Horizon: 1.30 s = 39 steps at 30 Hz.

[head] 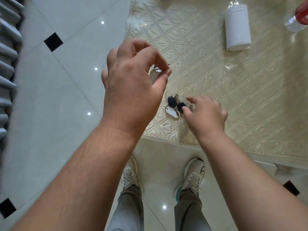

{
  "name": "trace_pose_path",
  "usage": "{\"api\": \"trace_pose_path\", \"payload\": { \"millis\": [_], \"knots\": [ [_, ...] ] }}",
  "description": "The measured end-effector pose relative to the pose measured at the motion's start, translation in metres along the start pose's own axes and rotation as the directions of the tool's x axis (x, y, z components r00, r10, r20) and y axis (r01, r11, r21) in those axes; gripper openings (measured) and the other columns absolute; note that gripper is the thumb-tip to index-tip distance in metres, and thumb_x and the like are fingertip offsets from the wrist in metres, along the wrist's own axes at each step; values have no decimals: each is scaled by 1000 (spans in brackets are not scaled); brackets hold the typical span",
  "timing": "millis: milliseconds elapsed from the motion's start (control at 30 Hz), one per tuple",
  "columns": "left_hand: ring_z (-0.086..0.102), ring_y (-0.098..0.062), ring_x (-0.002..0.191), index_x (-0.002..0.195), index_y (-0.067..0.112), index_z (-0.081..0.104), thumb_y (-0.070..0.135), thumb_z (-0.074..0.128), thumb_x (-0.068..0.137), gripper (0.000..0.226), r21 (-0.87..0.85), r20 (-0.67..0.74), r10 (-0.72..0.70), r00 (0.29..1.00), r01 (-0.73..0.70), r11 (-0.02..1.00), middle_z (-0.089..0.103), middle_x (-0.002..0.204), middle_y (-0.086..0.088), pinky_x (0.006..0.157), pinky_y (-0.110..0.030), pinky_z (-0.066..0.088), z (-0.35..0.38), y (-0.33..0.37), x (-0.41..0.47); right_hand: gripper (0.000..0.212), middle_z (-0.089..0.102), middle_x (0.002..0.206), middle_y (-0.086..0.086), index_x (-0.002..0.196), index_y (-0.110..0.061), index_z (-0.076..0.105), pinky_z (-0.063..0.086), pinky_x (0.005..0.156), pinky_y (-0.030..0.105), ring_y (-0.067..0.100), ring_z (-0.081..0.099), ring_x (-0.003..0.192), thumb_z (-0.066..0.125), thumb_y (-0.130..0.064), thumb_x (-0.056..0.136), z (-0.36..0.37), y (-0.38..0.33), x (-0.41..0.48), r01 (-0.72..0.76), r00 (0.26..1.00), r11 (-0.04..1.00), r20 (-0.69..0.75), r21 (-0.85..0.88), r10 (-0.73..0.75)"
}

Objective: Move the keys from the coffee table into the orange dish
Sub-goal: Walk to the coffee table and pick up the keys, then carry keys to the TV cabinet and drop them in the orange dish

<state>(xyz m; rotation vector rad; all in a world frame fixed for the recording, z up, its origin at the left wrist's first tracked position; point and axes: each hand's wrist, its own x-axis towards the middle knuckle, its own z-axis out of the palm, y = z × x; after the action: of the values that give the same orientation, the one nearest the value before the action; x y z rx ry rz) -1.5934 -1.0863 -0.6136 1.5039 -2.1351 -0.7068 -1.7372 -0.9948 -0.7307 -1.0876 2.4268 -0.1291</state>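
Observation:
A bunch of keys (173, 105) with black fobs and a white tag lies near the front left corner of the coffee table (216, 84), which is covered in a cream quilted cloth. My right hand (205, 112) hovers just right of the bunch, fingers spread, one fingertip touching a black fob. My left hand (133, 77) is raised above the table's left edge, pinching a small key ring (166, 67) with a silvery piece and a pale strap hanging under it, mostly hidden by the hand. No orange dish is in view.
A white roll (237, 27) lies on the table at the back right, beside a clear glass item with red (298, 17) at the frame edge. White tiled floor (58, 97) lies left of the table. My two shoes stand at the table's front edge.

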Motion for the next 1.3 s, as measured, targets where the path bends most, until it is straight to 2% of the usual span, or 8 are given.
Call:
{"api": "trace_pose_path", "payload": {
  "millis": [200, 400, 533, 633, 767, 867, 1033, 1300],
  "knots": [
    [45, -11, 113, 88, 37, 67, 40, 68, 82, 7, 17, 5, -6, 1000, 6, 1000, 54, 114, 16, 95, -44, 40, 2, 0, -1, 28, 64, 106, -9, 109, -37, 68, 25, 85, 38, 22, 50, 108, 61, -46, 83, 13, -8, -2, 28, 997, 997, -70, -65, -32],
    [44, -11, 114, 89, 36, 67, 41, 68, 83, 8, 8, 8, -9, 1000, 9, 1000, 53, 115, 16, 95, -44, 41, 4, 6, -2, 15, 59, 88, -8, 92, -31, 54, 20, 76, 37, 23, 53, 96, 64, -35, 82, 13, -10, -3, 32, 998, 999, -61, -10, -33],
    [44, -10, 113, 88, 38, 67, 43, 67, 82, 7, 9, 10, -7, 1000, 7, 1000, 53, 114, 17, 95, -44, 40, 0, 10, -2, 10, 60, 88, -7, 95, -28, 53, 29, 70, 35, 23, 56, 85, 60, -28, 88, 8, -9, -4, 61, 998, 993, -20, 97, -59],
    [43, -9, 113, 90, 39, 65, 43, 65, 83, 7, 21, 10, 2, 1000, -2, 1000, 53, 114, 18, 95, -40, 38, -5, 14, -1, 10, 60, 94, -4, 100, -24, 59, 37, 63, 30, 17, 54, 79, 60, -22, 90, -5, -14, -3, 93, 995, 959, -61, 269, -79],
    [42, -9, 115, 96, 38, 63, 42, 60, 87, 10, 28, 24, -1, 1000, 0, 1000, 51, 115, 20, 91, -34, 31, -17, 25, 2, 11, 60, 92, -5, 99, -21, 65, 29, 60, 8, 10, 53, 80, 65, -21, 88, -40, -26, 0, 146, 984, 927, -147, 345, -100],
    [40, -8, 113, 98, 38, 62, 41, 57, 89, 10, 40, 23, 19, 1000, -19, 999, 49, 113, 22, 89, -33, 28, -36, 41, 5, 7, 64, 90, -7, 94, -22, 69, 34, 61, 9, 7, 57, 80, 66, -22, 87, -77, -39, -3, 170, 977, 911, -182, 376, -107],
    [41, -10, 112, 96, 41, 59, 41, 57, 90, 7, 32, -1, 104, 995, -104, 994, 52, 114, 19, 87, -35, 29, -98, 91, 13, 4, 67, 79, -6, 85, -19, 71, 50, 66, 25, 9, 62, 75, 72, -21, 82, -180, -71, -30, 289, 932, 861, -329, 418, -153],
    [36, -3, 113, 93, 40, 63, 42, 62, 87, 6, -41, -53, 174, 983, -176, 984, 53, 116, 23, 86, -33, 24, -241, 215, 17, 4, 69, 76, -11, 85, -22, 74, 53, 66, 24, 2, 64, 70, 75, -24, 82, -397, -116, -121, 460, 855, 790, -442, 406, -270]
  ]
}}
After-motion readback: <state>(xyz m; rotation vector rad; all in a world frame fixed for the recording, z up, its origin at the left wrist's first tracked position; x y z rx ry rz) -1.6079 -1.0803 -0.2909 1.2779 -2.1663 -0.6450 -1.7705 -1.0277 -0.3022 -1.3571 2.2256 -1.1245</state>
